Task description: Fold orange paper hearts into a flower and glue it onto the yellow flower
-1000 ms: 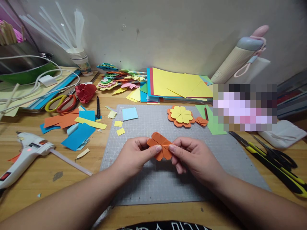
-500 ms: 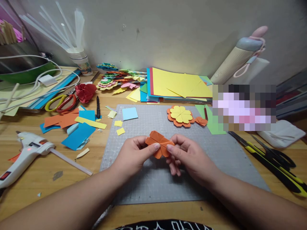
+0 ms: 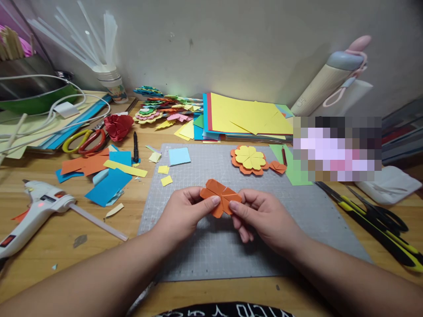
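Observation:
Between both hands is an orange paper flower [image 3: 216,190] with folded petals, held above the grey cutting mat [image 3: 185,259]. My left hand [image 3: 188,209] pinches its left side, thumb on top. My right hand [image 3: 259,213] grips the right side between thumb and fingers; its lower fingers curl beneath. Farther back on the mat lies a yellow paper flower [image 3: 250,157] stacked on a larger orange one [image 3: 238,166]. Beside that pair is a small folded orange piece [image 3: 277,167]. A light blue paper square [image 3: 179,156] and small yellow squares [image 3: 166,180] lie at the mat's left.
A glue gun [image 3: 46,202] with its glue stick lies at left, near paper scraps [image 3: 109,187] and red-and-yellow-handled scissors [image 3: 92,138]. To the right are a yellow-black cutter [image 3: 370,222] and black scissors [image 3: 380,213]. Coloured sheets [image 3: 244,112] are stacked by the wall.
The orange flower's right petals have spread slightly outward and up, so it looks flatter. Both hands keep almost the same place and grip.

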`<control>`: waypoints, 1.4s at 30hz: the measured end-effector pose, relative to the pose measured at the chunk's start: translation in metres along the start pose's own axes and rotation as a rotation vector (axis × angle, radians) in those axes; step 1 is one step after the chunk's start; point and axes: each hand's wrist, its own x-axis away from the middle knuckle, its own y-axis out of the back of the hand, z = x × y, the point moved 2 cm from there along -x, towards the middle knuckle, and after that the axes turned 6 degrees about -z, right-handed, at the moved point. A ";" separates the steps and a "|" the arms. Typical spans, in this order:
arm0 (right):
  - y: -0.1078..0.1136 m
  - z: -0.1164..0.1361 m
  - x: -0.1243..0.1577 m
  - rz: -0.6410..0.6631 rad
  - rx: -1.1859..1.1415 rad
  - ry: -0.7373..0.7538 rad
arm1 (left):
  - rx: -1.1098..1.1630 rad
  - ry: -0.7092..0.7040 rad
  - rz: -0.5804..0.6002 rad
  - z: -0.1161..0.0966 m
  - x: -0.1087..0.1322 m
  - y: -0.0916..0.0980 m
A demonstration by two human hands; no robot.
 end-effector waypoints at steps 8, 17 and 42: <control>-0.001 -0.003 -0.001 -0.011 0.024 -0.026 | 0.001 0.001 0.023 0.000 -0.001 0.001; -0.001 0.001 0.002 -0.024 0.073 -0.001 | -0.008 -0.008 0.043 0.000 -0.001 0.000; 0.004 0.017 0.009 -0.146 0.406 0.761 | -0.126 -0.085 0.020 -0.006 0.005 -0.006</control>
